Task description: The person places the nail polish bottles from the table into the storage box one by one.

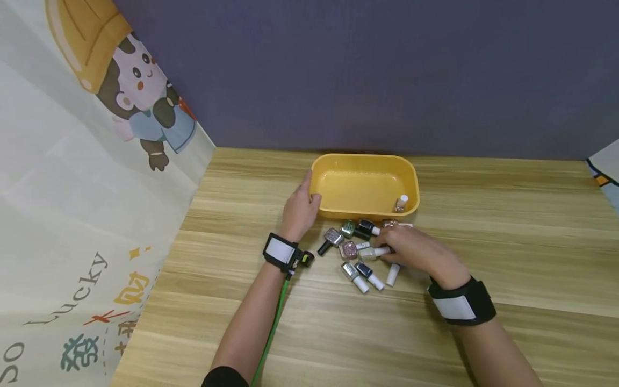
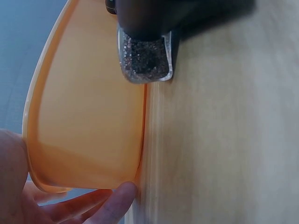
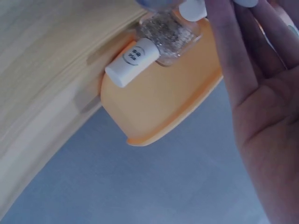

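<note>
My left hand point(image 1: 300, 212) rests against the left end of a yellow plastic tray point(image 1: 316, 161), index finger along the rim and thumb low on the wall. Over a group of nail polish bottles in front of the tray is my right hand point(image 1: 411, 248). Its fingertips are at the white cap of a pale bottle point(image 1: 367, 253); whether they pinch it is hidden. A glittery bottle point(image 3: 168, 37) with a white cap point(image 3: 133, 62) lies near the right fingers in the right wrist view. One nail polish bottle point(image 1: 401, 203) leans in the tray's front right corner.
Around the right hand lie a silver bottle with a black cap point(image 1: 333, 237), a green one point(image 1: 347, 228), a pink glitter one point(image 1: 347, 249) and a navy one point(image 1: 364, 270). A dark wall point(image 1: 367, 75) stands behind the wooden table point(image 1: 242, 183).
</note>
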{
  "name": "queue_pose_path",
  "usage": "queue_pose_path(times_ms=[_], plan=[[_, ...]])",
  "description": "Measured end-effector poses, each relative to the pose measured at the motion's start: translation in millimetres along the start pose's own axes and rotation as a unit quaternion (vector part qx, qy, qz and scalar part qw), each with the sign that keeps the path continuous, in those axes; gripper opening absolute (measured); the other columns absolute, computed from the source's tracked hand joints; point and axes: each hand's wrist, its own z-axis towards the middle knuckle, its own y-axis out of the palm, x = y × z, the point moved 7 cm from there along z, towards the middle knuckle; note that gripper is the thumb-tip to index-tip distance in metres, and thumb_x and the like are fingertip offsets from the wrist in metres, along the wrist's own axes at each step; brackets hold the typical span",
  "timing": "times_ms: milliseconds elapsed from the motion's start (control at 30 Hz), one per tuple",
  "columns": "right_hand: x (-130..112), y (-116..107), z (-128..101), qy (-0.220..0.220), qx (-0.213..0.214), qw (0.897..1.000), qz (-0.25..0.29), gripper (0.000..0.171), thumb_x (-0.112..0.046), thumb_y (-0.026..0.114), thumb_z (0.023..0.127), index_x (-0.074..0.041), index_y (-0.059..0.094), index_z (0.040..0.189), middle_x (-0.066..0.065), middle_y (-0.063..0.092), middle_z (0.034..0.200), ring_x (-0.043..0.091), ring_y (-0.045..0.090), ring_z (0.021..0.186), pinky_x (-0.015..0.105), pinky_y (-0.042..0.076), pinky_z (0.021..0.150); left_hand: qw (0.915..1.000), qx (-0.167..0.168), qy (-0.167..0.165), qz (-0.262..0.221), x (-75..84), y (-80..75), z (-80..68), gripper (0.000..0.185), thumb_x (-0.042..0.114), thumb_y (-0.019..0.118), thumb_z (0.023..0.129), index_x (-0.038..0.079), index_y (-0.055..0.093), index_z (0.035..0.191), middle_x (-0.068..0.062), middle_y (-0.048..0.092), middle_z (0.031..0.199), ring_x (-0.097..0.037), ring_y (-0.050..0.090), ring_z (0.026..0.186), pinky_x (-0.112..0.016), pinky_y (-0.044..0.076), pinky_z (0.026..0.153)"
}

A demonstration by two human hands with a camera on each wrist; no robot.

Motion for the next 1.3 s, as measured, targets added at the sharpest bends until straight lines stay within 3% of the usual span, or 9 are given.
queue_pose_path(times_ms=[267, 500, 667, 867, 1200, 1300], plan=[[-3.9, -9.9, -4.1, 0.007, 0.020, 1.000, 0.020, 0.013, -0.005, 0.079, 0.080, -0.015, 0.073, 0.087, -0.006, 0.061, 0.080, 0.007, 0.053, 0.071, 0.026, 0.050, 0.063, 1.0000, -0.005, 0.000, -0.006, -0.3, 0.3, -0.4, 0.066, 0.021, 0.047, 0.099, 0.013, 0.022, 0.159, -0.015, 0.063, 0.106, -0.016, 0.041, 0.047, -0.030, 0.042, 0.044], [-6.6, -13.9, -5.5, 0.012, 0.026, 0.999, 0.018, 0.011, -0.005, 0.075, 0.083, -0.016, 0.072, 0.085, -0.009, 0.059, 0.079, 0.005, 0.050, 0.069, 0.025, 0.047, 0.063, 0.9999, 0.001, 0.009, 0.007, 1.3, -0.9, 0.6, 0.066, 0.021, 0.046, 0.098, 0.013, 0.023, 0.159, -0.016, 0.058, 0.136, -0.018, 0.043, 0.054, -0.032, 0.040, 0.051], [-8.4, -16.2, -6.2, 0.016, 0.025, 1.000, 0.010, 0.004, -0.011, 0.074, 0.087, -0.014, 0.073, 0.089, -0.008, 0.061, 0.081, 0.004, 0.052, 0.071, 0.026, 0.049, 0.064, 1.0000, -0.002, 0.007, 0.001, 1.4, -0.8, 0.3, 0.066, 0.021, 0.046, 0.098, 0.013, 0.022, 0.159, -0.016, 0.064, 0.119, -0.016, 0.040, 0.049, -0.032, 0.040, 0.047], [-11.3, -18.3, -8.2, 0.013, 0.037, 0.999, 0.008, 0.006, -0.015, 0.073, 0.089, -0.011, 0.075, 0.093, -0.006, 0.064, 0.082, 0.003, 0.054, 0.071, 0.028, 0.052, 0.064, 1.0000, -0.004, 0.004, -0.005, -1.1, -0.3, -1.5, 0.066, 0.021, 0.046, 0.098, 0.013, 0.024, 0.159, -0.015, 0.064, 0.113, -0.015, 0.040, 0.049, -0.031, 0.040, 0.048], [-16.1, -24.0, -9.6, 0.002, 0.056, 0.998, 0.011, 0.012, -0.019, 0.074, 0.089, -0.012, 0.076, 0.098, -0.006, 0.069, 0.088, 0.003, 0.062, 0.079, 0.027, 0.056, 0.069, 1.0000, -0.002, -0.002, -0.004, -0.1, -1.9, 0.0, 0.066, 0.020, 0.048, 0.098, 0.015, 0.023, 0.159, -0.015, 0.059, 0.134, -0.017, 0.041, 0.051, -0.031, 0.040, 0.049], [-17.2, -26.6, -10.6, 0.000, 0.069, 0.998, 0.010, 0.010, -0.019, 0.073, 0.089, -0.012, 0.076, 0.097, -0.006, 0.068, 0.088, 0.002, 0.061, 0.077, 0.026, 0.055, 0.068, 1.0000, -0.004, -0.004, -0.007, -0.1, -1.5, 0.0, 0.066, 0.020, 0.048, 0.098, 0.015, 0.023, 0.159, -0.015, 0.061, 0.128, -0.016, 0.041, 0.049, -0.031, 0.040, 0.047]])
